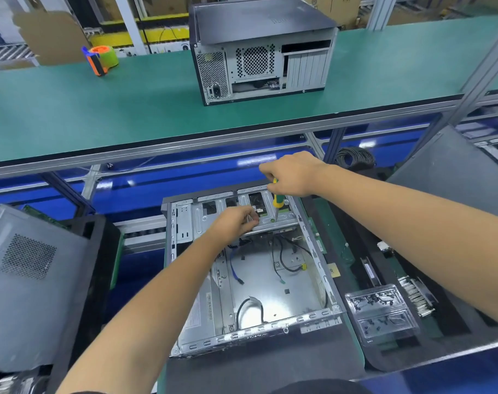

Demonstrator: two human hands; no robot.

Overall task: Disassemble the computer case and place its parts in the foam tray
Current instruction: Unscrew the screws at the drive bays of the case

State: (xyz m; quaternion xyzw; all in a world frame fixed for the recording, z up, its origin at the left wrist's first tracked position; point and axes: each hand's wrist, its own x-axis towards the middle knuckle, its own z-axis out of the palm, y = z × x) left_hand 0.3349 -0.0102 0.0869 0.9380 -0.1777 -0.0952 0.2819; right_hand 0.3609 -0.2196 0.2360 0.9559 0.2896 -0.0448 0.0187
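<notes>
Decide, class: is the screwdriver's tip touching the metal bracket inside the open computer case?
Touching. The head view shows the screwdriver, gripped by the right hand, meeting the metal bracket with no gap.

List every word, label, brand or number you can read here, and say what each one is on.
None is legible.
Closed computer case on the green bench: faint embossed mark on top, unreadable.
Open computer case: white sticker on its left wall, print too small.
Yellow label beside it: blurred.
</notes>
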